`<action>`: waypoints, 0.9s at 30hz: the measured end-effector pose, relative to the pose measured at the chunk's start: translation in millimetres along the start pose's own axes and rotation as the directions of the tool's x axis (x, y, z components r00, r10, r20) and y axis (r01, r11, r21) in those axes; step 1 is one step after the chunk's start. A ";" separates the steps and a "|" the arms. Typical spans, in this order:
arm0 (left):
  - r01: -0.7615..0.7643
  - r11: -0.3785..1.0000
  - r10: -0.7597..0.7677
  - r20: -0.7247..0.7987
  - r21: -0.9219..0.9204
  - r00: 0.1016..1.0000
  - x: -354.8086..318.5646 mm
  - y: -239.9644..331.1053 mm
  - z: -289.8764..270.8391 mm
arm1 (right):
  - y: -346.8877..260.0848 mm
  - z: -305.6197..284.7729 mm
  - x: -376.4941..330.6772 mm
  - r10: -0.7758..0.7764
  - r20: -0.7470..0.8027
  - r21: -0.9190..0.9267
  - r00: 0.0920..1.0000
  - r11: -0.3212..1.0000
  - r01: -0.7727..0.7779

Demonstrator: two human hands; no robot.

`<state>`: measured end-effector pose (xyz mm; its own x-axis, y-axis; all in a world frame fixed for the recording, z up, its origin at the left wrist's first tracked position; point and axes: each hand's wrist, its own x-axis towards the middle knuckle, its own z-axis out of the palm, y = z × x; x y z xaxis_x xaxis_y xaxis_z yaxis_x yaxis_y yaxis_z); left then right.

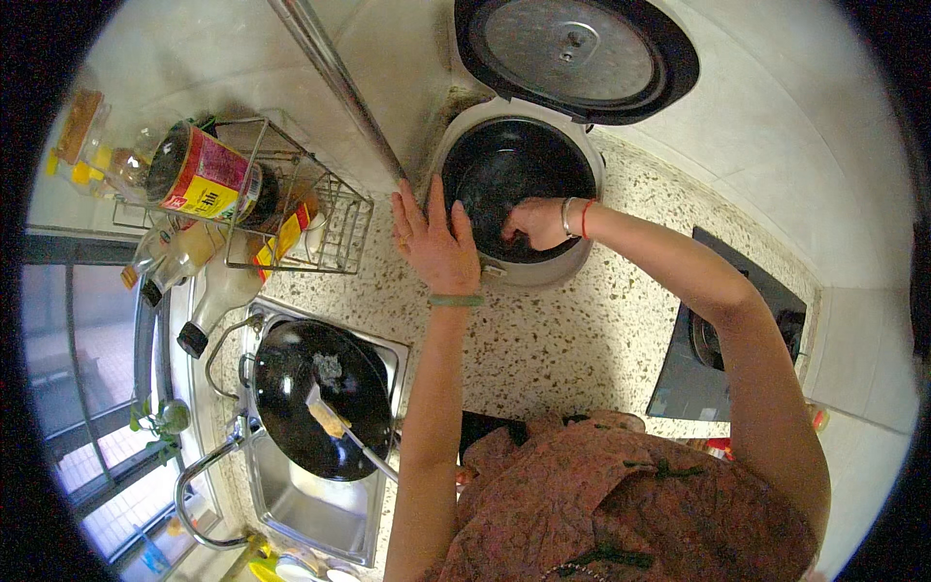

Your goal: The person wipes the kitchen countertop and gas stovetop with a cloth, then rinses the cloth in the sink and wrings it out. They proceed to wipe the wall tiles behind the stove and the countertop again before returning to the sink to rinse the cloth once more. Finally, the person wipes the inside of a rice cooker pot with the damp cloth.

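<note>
A rice cooker with a pale body (543, 273) stands on the speckled counter, its lid (572, 53) raised at the back. Inside is a dark inner pot (490, 160). My right hand (539, 223) reaches down into the pot, fingers curled together near its front right wall; whatever they may hold is hidden. A silver bangle and a red cord circle that wrist. Against the cooker's left side rests my left hand (436, 242), its fingers stretched out and spread, with a green bangle at the wrist.
Left of the cooker, a wire rack (339, 228) holds several bottles and jars. A black wok (315, 393) with a brush-like tool (328, 419) rests over the metal sink (320, 519). To the right lies a black cooktop (669, 378). A metal pole (339, 82) slants down behind my left hand.
</note>
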<state>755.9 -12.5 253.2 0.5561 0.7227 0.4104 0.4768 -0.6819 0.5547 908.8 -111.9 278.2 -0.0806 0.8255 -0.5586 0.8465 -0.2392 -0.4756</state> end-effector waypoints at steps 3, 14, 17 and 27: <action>-0.007 0.997 0.008 0.008 -0.070 1.000 1.2 -1.1 1.5 | 2.7 9.7 16.4 -0.046 -0.137 0.095 0.990 0.994 0.059; 0.022 0.984 -0.018 0.028 -0.177 0.999 0.5 -3.2 2.1 | 27.2 19.7 74.6 -0.162 -0.575 -0.201 0.802 0.978 0.053; 0.017 0.984 -0.013 0.023 -0.178 1.000 0.1 -4.5 1.3 | 29.5 7.0 78.5 -0.059 -0.585 -0.223 0.809 0.971 -0.090; -0.038 0.999 0.038 0.007 -0.039 0.999 -1.3 1.6 -4.2 | 36.2 -15.7 22.6 0.206 -0.473 -0.372 0.857 0.834 -0.406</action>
<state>753.1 -14.0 256.6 0.5783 0.6956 0.4264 0.4283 -0.7036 0.5670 945.8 -93.8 259.1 0.3541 0.8998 -0.2550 0.9351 -0.3445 0.0831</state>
